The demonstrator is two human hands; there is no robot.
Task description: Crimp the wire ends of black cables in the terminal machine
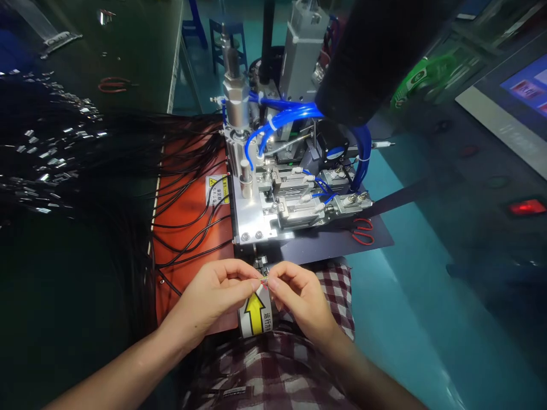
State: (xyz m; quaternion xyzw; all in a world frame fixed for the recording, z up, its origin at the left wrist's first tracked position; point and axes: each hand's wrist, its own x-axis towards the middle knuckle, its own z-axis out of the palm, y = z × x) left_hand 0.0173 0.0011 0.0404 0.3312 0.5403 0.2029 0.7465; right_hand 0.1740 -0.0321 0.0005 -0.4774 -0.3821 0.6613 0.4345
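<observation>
Low in the middle, my left hand (224,290) and my right hand (301,296) meet fingertip to fingertip. Both are closed in a pinch on thin coloured wires (264,281), with red and yellowish strands showing between the fingers. Most of the wires' length is hidden by the fingers. Directly beneath lies a white label with a yellow arrow (255,315). Just beyond the fingertips sits a small dark fixture (260,262) at the front of a metal machine (252,213).
Black cables (192,242) run across an orange-red board (171,290) on the left, near a heap of cables with shiny ends (81,131). Blue air tubes (294,111) arch over the machine. Red-handled scissors (363,232) lie right of it; a screen (527,85) stands far right.
</observation>
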